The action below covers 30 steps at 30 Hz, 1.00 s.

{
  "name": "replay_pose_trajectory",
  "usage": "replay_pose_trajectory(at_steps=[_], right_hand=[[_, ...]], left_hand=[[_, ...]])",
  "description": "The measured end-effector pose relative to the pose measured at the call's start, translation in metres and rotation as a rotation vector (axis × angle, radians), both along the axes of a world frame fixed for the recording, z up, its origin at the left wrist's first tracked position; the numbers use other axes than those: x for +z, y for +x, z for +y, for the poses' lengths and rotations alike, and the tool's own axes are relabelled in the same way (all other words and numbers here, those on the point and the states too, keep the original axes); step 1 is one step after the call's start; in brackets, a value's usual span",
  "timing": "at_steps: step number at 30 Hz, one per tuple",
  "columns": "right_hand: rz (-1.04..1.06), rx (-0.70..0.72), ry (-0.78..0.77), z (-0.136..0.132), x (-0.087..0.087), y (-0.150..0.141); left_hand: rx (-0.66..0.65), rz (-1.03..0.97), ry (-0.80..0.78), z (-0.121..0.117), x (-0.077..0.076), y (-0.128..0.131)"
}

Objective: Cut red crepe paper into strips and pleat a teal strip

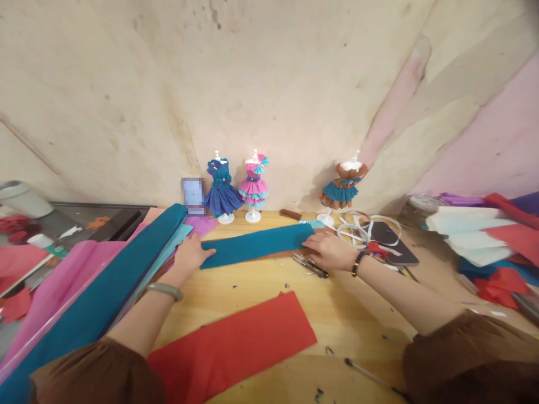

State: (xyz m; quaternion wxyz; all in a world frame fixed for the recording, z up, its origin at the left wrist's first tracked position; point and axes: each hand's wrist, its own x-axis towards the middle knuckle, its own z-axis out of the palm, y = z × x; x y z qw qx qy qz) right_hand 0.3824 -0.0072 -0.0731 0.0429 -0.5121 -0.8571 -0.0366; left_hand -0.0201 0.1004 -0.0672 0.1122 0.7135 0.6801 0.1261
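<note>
While the long teal paper strip [256,245] is held at either end by the grip of left hand [191,255] and right hand [330,251] over the yellowish wooden desk [252,280], it could be nicked by the black-handled metal snips [311,266] beside the right hand if dragged across them

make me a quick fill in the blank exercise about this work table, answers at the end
1. The left hand and the right hand touch opposite ends of the blue strip, and the snips lie closest to the ____ hand.
2. The large piece lying nearer the person than that strip is coloured ____.
3. The number of dressed miniature forms standing by the wall is ____.
4. The pale bangle is on the ____ wrist.

Missing words: right; red; three; left
</note>
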Motion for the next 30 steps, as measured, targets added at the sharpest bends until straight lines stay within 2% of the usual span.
replay_pose_trajectory(at_steps=[5,11,17,22,26,30], right_hand=[[-0.093,-0.020,0.034,-0.001,-0.001,-0.006],[-0.090,-0.055,0.084,0.005,-0.010,-0.004],[0.027,-0.119,0.178,0.007,-0.020,0.007],[0.124,-0.161,0.261,0.005,-0.025,0.010],[0.162,-0.192,0.305,0.004,-0.023,0.006],[0.170,-0.212,0.315,0.004,-0.016,0.000]], left_hand=[[0.046,-0.004,-0.133,0.008,0.000,0.002],[-0.002,-0.223,-0.168,0.009,0.013,0.008],[-0.070,-0.509,-0.075,-0.002,0.044,0.016],[-0.097,-0.525,0.064,-0.008,0.067,0.018],[-0.115,-0.425,0.225,-0.011,0.074,0.016],[-0.169,-0.463,0.289,-0.016,0.075,0.013]])
